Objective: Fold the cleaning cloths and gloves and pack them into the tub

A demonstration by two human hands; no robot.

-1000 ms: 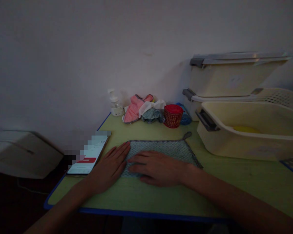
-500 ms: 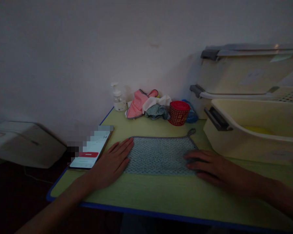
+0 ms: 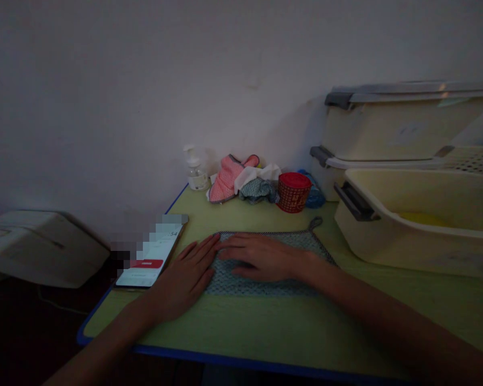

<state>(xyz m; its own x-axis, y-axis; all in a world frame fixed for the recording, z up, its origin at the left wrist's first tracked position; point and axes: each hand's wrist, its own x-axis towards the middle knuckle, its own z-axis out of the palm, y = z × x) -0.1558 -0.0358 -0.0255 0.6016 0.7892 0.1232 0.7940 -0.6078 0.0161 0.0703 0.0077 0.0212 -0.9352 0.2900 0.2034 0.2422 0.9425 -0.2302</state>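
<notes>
A blue-grey textured cloth (image 3: 261,288) with a dark checked edge lies flat on the table, its hanging loop (image 3: 315,223) at the far right corner. My left hand (image 3: 185,279) rests flat at the cloth's left edge, fingers stretched out and holding nothing. Across the cloth's left half reaches my right hand (image 3: 261,257), palm down with fingers extended, its tips close to those of the left. It covers part of the cloth. Whether the right palm presses on the fabric or hovers just above, I cannot tell.
Left of my left hand lies a phone (image 3: 153,257). Along the wall stand a pump bottle (image 3: 197,174), a pink cloth (image 3: 225,179), a crumpled blue-grey cloth (image 3: 257,190) and a red round container (image 3: 293,192). An open cream bin (image 3: 406,249) and stacked boxes (image 3: 394,128) occupy the right.
My right hand has moved left across the cloth, from its right edge to near my left hand. The left hand stays in place. The view has tilted slightly upward.
</notes>
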